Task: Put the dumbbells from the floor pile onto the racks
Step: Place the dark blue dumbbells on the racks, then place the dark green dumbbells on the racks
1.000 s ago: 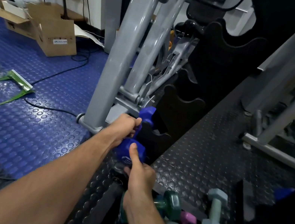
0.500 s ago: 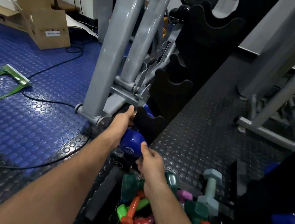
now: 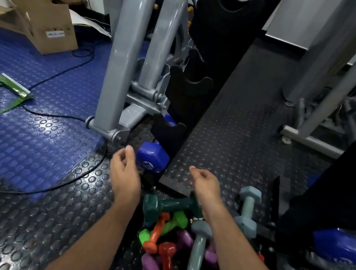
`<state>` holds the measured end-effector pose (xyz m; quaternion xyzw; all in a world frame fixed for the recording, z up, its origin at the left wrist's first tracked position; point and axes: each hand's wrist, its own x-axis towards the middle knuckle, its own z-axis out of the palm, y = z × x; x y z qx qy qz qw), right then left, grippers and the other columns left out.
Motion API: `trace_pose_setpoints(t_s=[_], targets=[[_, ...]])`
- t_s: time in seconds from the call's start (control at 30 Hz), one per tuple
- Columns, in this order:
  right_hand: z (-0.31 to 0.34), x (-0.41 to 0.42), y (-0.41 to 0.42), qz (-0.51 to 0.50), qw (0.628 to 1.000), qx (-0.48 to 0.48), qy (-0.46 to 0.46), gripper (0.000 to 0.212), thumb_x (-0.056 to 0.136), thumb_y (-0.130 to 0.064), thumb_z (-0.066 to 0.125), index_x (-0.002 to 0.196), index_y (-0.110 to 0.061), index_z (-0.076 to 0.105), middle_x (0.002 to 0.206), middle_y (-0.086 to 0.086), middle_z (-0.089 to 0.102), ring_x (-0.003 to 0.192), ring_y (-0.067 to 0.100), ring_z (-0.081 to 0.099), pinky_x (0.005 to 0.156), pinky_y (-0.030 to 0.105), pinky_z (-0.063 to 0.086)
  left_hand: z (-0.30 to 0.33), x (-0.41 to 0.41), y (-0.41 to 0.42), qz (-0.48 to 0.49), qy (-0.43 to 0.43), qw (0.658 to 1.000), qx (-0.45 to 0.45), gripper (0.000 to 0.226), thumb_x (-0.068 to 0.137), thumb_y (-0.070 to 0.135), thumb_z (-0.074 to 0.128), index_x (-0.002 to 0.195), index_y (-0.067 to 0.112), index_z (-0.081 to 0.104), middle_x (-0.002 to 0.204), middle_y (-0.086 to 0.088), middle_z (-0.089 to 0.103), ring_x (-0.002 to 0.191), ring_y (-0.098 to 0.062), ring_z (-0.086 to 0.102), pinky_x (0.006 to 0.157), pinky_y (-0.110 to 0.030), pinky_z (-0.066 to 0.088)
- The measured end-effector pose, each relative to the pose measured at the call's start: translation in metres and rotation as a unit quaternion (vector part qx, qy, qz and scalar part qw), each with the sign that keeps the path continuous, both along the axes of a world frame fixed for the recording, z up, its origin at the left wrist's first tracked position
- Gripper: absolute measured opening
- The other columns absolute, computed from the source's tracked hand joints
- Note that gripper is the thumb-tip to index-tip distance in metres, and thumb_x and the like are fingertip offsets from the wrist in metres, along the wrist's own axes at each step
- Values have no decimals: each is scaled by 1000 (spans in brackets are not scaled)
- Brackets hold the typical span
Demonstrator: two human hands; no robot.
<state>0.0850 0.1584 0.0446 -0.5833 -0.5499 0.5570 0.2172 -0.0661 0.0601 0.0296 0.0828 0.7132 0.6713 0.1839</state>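
Hovering empty, fingers loosely curled: left hand (image 3: 126, 173) just beside blue dumbbell (image 3: 152, 160) on black rack (image 3: 202, 86); right hand (image 3: 205, 185) above floor pile (image 3: 177, 241).

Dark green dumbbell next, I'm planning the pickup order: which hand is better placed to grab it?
Probably the right hand: it hovers empty directly over the dark green dumbbell, while the left hand sits by the racked blue dumbbell.

Both hands (image 3: 126, 173) (image 3: 205, 185) out front, loosely curled, empty.
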Motion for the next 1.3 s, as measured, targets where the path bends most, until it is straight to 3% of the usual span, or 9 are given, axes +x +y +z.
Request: trace_pose_setpoints(t_s=[0.27, 0.4, 0.57, 0.77, 0.93, 1.03, 1.1, 1.17, 1.3], targets=[[-30, 42, 19, 20, 989, 38, -141, 40, 99, -48, 61, 123, -15, 67, 120, 2, 69, 106, 19, 61, 99, 40, 51, -62, 31, -28, -8, -80, 995, -63, 65, 96, 71, 46, 127, 14, 54, 123, -4, 61, 114, -23, 58, 97, -39, 45], [-49, 46, 26, 96, 973, 14, -211, 68, 94, -57, 64, 144, -12, 55, 138, 9, 62, 124, 26, 58, 105, 42, 48, -81, 39, -31, -73, -103, 989, -81, 85, 80, 95, 34, 119, 24, 60, 117, -3, 67, 111, -24, 63, 101, -53, 51], [-112, 48, 42, 145, 964, -33, -221, 93, 62, -90, 71, 129, -26, 64, 129, 1, 68, 117, 23, 65, 104, 48, 51, -85, 47, -23, -133, -68, 974, -170, 51, 93, 62, 62, 109, 14, 67, 104, 1, 70, 102, -22, 66, 85, -34, 46], [-87, 38, 25, 117, 966, 22, -229, 42, 87, -43, 79, 99, -12, 56, 93, 2, 60, 89, 20, 59, 63, 29, 42, -98, 29, -4, -203, -78, 936, -277, 62, 66, 59, 84, 111, 18, 73, 104, -3, 77, 96, -25, 72, 88, -39, 59], [-87, 36, 23, 117, 966, 54, -225, 43, 82, -44, 82, 102, -10, 64, 95, 4, 71, 86, 21, 68, 73, 37, 58, -95, 13, -6, -235, -114, 929, -261, 41, 72, 27, 89, 107, 16, 70, 99, -8, 75, 88, -26, 73, 77, -40, 63], [-71, 31, 17, 141, 961, 92, -221, 36, 84, -40, 82, 105, -17, 64, 92, -3, 71, 81, 12, 66, 59, 24, 46, -84, 0, -11, -299, -148, 897, -290, 44, 68, 21, 88, 105, 18, 65, 101, -11, 73, 89, -28, 73, 78, -47, 65], [-62, 26, 13, 171, 953, 123, -218, 31, 84, -40, 83, 100, -20, 65, 89, -6, 72, 76, 8, 66, 57, 20, 43, -75, -8, -17, -362, -155, 865, -311, 50, 62, 24, 90, 105, 15, 65, 103, -13, 73, 88, -27, 73, 81, -48, 64], [-51, 22, 9, 195, 943, 153, -221, 29, 80, -44, 84, 89, -24, 64, 80, -8, 71, 69, 7, 65, 56, 22, 43, -66, -13, -23, -425, -125, 837, -322, 53, 58, 34, 93, 99, 15, 66, 98, -7, 74, 83, -19, 72, 77, -34, 64], [-32, 15, 4, 236, 927, 171, -234, 32, 74, -48, 86, 84, -25, 66, 73, -8, 71, 65, 6, 66, 55, 26, 46, -58, -15, -32, -480, -49, 831, -276, 54, 66, 48, 93, 100, 13, 70, 91, 2, 73, 82, -12, 68, 73, -26, 54]])
